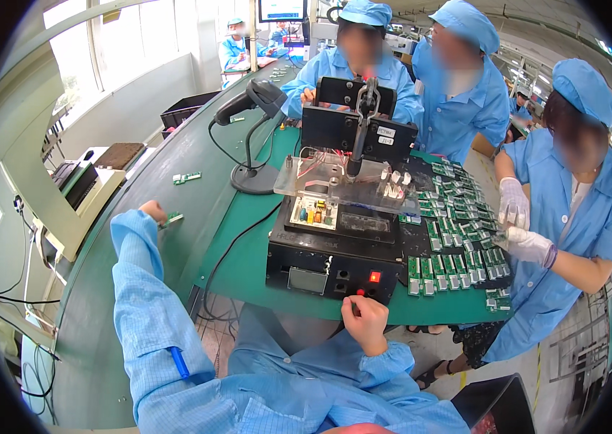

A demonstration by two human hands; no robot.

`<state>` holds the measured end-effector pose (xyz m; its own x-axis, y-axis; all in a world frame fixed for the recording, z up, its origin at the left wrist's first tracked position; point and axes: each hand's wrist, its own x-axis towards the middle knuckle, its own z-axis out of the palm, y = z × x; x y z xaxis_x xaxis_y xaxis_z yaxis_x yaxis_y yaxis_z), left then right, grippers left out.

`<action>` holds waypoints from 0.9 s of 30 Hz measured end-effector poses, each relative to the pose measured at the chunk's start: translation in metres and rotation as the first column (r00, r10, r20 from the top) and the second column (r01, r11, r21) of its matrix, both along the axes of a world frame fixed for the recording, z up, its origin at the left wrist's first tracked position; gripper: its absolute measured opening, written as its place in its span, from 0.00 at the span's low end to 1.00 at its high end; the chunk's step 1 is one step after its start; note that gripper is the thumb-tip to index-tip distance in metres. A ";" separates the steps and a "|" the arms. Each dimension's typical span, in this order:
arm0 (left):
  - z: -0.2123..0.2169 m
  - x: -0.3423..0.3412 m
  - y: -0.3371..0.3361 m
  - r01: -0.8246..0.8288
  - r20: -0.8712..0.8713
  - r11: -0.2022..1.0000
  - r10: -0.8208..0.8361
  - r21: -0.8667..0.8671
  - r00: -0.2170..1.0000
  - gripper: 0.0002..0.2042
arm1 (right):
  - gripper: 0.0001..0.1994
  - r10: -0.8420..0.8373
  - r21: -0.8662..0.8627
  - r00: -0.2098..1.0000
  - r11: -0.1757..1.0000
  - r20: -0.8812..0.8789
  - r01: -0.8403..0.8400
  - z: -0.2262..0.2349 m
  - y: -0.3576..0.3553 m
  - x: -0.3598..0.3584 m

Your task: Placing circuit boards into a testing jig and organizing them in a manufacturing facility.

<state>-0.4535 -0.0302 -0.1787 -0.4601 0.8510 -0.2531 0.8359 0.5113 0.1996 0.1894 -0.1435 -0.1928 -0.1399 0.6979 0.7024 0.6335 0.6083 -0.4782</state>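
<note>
My left hand (153, 210) is stretched out over the conveyor belt (103, 304), its fingers curled at the end of a small green circuit board (173, 218). Its fingertips are mostly hidden. My right hand (365, 322) is a loose fist at the front of a black test fixture (331, 252), just below a red button (361, 292); whether it touches the button I cannot tell. A board with electronic parts (314, 213) sits in the fixture under a clear plate (295, 179). The fixture's toggle clamp (361, 130) stands above it, and a red switch (375, 277) glows.
Many green boards (440, 275) lie in rows right of the fixture. A barcode scanner (252, 101) on a stand is at its left. Another small board (187, 178) lies on the belt. Across the table are co-workers; one in white gloves (530, 246) handles boards. A cable (223, 275) hangs nearby.
</note>
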 end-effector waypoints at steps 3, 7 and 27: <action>-0.032 -0.019 -0.038 -0.174 -0.122 0.956 0.207 0.237 0.971 0.24 | 0.03 -0.006 0.017 1.000 1.000 0.006 0.006 0.000 -0.003 0.000; -0.022 0.038 -0.032 -0.346 -0.077 0.783 0.446 0.517 0.892 0.26 | 0.03 -0.019 0.050 1.000 0.999 -0.011 0.020 -0.005 -0.004 0.007; -0.030 0.211 0.007 0.016 0.062 0.425 -0.168 0.905 0.984 0.08 | 0.15 -0.149 0.067 0.977 0.988 0.152 0.140 0.051 0.029 0.121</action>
